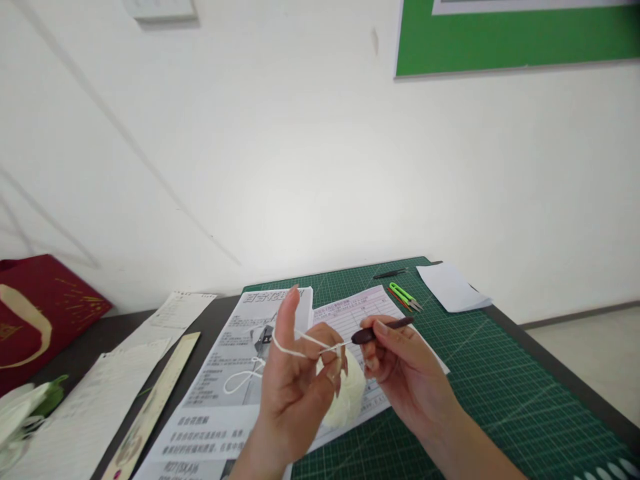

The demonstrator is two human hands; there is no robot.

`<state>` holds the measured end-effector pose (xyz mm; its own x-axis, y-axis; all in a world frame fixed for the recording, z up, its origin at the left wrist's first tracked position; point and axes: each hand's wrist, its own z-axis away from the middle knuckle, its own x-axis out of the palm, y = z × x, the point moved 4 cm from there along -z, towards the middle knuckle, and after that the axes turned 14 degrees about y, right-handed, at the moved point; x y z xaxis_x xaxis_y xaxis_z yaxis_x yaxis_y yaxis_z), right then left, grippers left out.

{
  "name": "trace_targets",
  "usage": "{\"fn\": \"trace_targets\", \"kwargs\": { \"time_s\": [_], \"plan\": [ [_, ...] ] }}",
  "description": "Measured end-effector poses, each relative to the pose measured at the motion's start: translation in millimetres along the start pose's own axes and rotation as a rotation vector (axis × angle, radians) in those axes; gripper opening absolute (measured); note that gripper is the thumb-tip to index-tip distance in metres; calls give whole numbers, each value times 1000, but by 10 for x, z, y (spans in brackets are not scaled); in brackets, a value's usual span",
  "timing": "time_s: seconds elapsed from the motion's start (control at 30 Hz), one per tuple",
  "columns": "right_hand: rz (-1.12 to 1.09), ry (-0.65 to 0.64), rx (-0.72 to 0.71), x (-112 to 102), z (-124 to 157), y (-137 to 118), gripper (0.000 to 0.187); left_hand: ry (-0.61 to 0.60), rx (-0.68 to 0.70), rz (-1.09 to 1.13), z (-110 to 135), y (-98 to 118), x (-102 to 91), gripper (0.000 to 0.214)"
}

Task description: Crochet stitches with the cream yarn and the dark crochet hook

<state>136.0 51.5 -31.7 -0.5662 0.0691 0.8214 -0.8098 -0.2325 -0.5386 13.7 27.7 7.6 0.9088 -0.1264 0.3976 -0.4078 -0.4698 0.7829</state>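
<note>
Over the mat (500,373): both hands up mid-frame, above a printed sheet (225,373).
Left hand (295,387): index finger straight up, other fingers curled in. White yarn (287,351) loops round the index, and the curled fingers pinch the strand.
Right hand (405,377): closed on the dark handle of a hook (383,329) in a thumb-and-finger pinch, tip aimed at the left hand.
Yarn path: the strand runs taut from the index toward the hook tip. A slack loop (243,380) lies on the sheet, and the ball (350,400) sits on the sheet behind the hands.
Risk 1: the loop rides high on the index. If that finger bends, it probably slips off and tension goes.
Risk 2: the strand is thin and the tip is close, so the hook could split or drop it.
Risk 3: the ball lies loose, so a hard tug could roll it.
Hidden: the hook tip is behind the left fingers, so I cannot tell if yarn is caught on it. The ball is mostly covered.
Cut off: the red bag (35,313) at the left edge.
Unreadable: sheet print is too small.
Nearby: snips (406,297), well apart from the hands.
</note>
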Motion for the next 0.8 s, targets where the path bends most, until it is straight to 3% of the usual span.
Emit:
{"fn": "trace_targets", "kwargs": {
  "time_s": [0.07,0.17,0.27,0.4,0.53,0.63,0.8],
  "plan": [
    [39,2,-62,7,21,-8,13,7,29,-22,-6,-46,-9,72],
    [140,0,-262,15,79,-55,9,70,21,-16,-21,-68,-7,73],
    [276,-9,-544,33,170,-103,12,210,-112,11,-19,-76,29,78],
    [557,-12,-991,55,320,-153,34,347,-292,100,5,-79,99,84],
    [885,-267,-1346,93,440,-132,54,371,-411,239,-12,-79,81,91],
    [878,-395,-1359,100,458,-136,53,343,-542,375,-30,-89,44,91],
    [594,-187,-989,112,334,-150,33,248,-577,442,-52,-56,27,91]
  ]
}}
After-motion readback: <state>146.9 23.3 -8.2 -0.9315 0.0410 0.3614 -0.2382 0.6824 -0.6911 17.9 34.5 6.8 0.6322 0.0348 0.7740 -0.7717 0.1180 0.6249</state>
